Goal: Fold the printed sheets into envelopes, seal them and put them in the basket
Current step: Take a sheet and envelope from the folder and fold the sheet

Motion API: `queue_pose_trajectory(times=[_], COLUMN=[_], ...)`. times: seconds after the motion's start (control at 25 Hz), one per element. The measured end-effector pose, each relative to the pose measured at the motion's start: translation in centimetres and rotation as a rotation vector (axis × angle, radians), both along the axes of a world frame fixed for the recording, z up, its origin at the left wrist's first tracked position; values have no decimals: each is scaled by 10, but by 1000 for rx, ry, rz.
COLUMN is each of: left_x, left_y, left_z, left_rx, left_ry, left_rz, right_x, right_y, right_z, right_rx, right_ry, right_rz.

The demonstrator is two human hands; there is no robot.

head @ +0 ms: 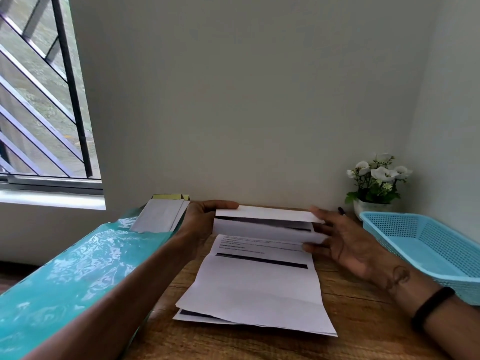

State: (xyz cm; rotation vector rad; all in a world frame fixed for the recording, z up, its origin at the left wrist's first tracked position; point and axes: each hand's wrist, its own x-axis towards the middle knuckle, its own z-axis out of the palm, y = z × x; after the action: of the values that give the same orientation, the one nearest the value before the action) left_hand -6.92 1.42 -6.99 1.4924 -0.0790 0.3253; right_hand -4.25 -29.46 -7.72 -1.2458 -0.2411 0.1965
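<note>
A white envelope (262, 213) is held edge-up above the wooden table (363, 320), its flap open over its white body. My left hand (205, 219) grips its left end, thumb on top. My right hand (345, 245) holds its right end with fingers spread. Below them lies a small stack of printed sheets (257, 289) with creases and a dark printed bar. A blue plastic basket (426, 245) stands at the right with nothing visible in it. More white envelopes (161, 214) stick out of a teal plastic sleeve (78, 268) on the left.
A white pot of white flowers (376, 183) stands in the back right corner, with a dark pen (341, 210) beside it. A wall runs right behind the table. A barred window (39, 100) is at the left.
</note>
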Motion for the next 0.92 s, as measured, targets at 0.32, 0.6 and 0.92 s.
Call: queue_pose_trajectory(times=[0.32,0.6,0.92], left_x=[-11,-18,-12], left_y=[-6,-13,-5], left_z=[13,11,11], left_rx=[-198,67,-302], left_ry=[152,228,329], left_rz=[-87,-116,-133], right_x=[-1,-3,-2], right_y=[1,1,3], right_z=[-8,-5,-5], right_rx=[-38,-108,15], right_ry=[-98,-96,-92], right_rz=[-83,-174,-149])
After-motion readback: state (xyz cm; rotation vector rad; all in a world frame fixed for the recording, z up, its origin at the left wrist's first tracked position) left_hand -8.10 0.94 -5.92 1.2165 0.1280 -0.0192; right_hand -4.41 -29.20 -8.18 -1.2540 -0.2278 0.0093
